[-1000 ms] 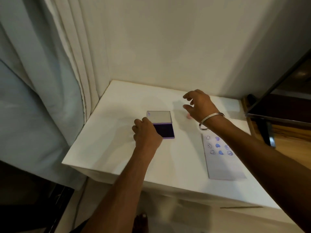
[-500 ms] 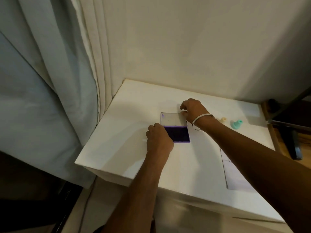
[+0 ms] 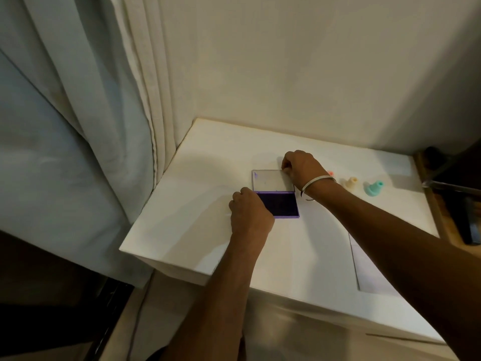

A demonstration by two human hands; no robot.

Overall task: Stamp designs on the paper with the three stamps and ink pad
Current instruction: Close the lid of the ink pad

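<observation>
Purple ink pad (image 3: 282,204) lies open at table (image 3: 197,183) centre; base is pinned at 9 o'clock by curled left hand (image 3: 250,212), clear lid (image 3: 270,180) corner pinched at 1 o'clock by right hand (image 3: 302,166). Probably light, rigid plastic, slippery; best held by edges, clear of wet ink.

Dim warm light, soft shadows, wide-angle bending at the edges.

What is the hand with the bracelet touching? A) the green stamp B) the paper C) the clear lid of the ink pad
C: the right hand pinches the far corner of the ink pad's clear lid, while the green stamp stands untouched off to the side.
</observation>
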